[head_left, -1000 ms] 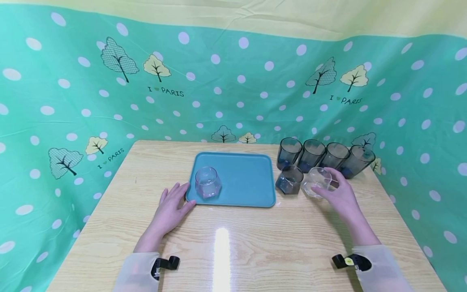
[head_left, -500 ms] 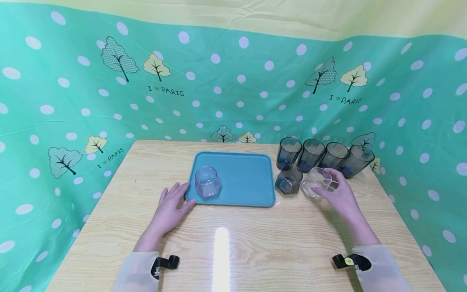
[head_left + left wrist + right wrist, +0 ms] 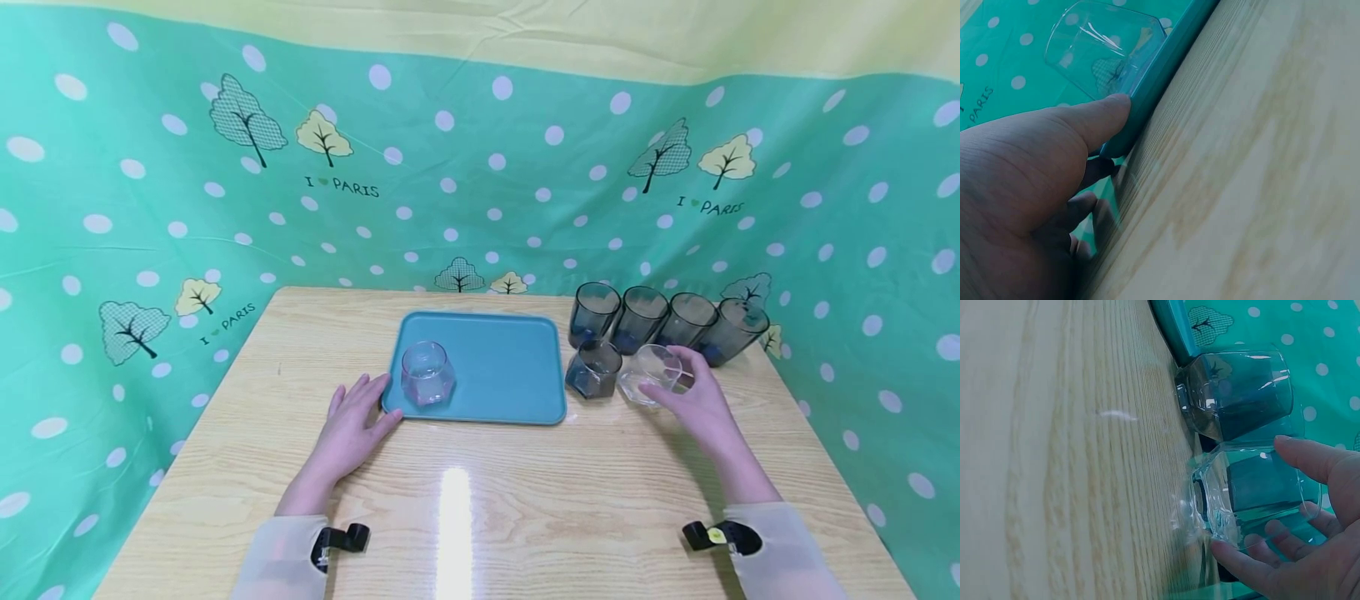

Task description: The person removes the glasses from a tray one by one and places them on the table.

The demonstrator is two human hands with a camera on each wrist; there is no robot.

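In the head view, my left hand point(image 3: 351, 433) rests at the near left corner of a blue tray point(image 3: 506, 367). Its thumb point(image 3: 1107, 119) touches the tray's rim in the left wrist view; the other fingers lie loosely beside the corner. A clear, pink-tinted glass point(image 3: 427, 382) stands on the tray's left part. To the right of the tray, my right hand point(image 3: 703, 404) holds a short clear glass point(image 3: 636, 379) between thumb and fingers, and the glass appears upright on the table. Close on its left is a short smoky grey glass point(image 3: 594, 373), which the hand does not touch.
Behind the short glasses stands a row of several tall smoky tumblers point(image 3: 595, 312), close to the table's far right edge. A green dotted cloth point(image 3: 495, 192) hangs around the back and sides of the wooden table point(image 3: 540, 508).
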